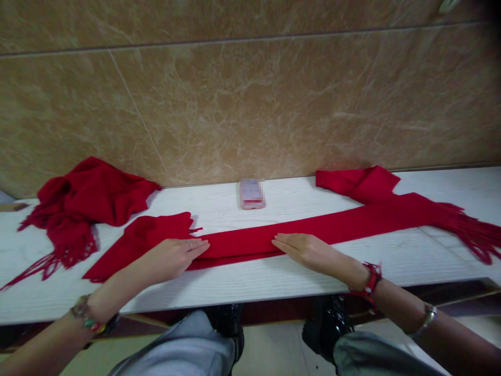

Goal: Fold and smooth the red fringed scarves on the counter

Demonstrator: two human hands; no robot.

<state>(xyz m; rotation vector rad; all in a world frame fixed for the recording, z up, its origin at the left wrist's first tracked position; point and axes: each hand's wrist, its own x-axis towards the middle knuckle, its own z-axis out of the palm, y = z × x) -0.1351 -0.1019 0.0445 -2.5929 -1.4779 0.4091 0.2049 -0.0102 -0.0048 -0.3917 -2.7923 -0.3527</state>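
Observation:
A long red scarf (352, 222) lies folded lengthwise across the white wooden table (242, 284), its fringe hanging at the right end. My left hand (172, 257) rests flat on the scarf's left part, fingers stretched out, a ring on one finger. My right hand (303, 249) lies flat on the scarf near the middle, fingers together and extended toward the left. Both hands press down on the cloth and grip nothing. Bracelets show on both wrists.
A second red scarf (84, 201) lies crumpled with fringe at the table's left back. A small pink box (251, 194) stands against the brown marble wall (250, 94). My knees and black shoes show below the table's front edge.

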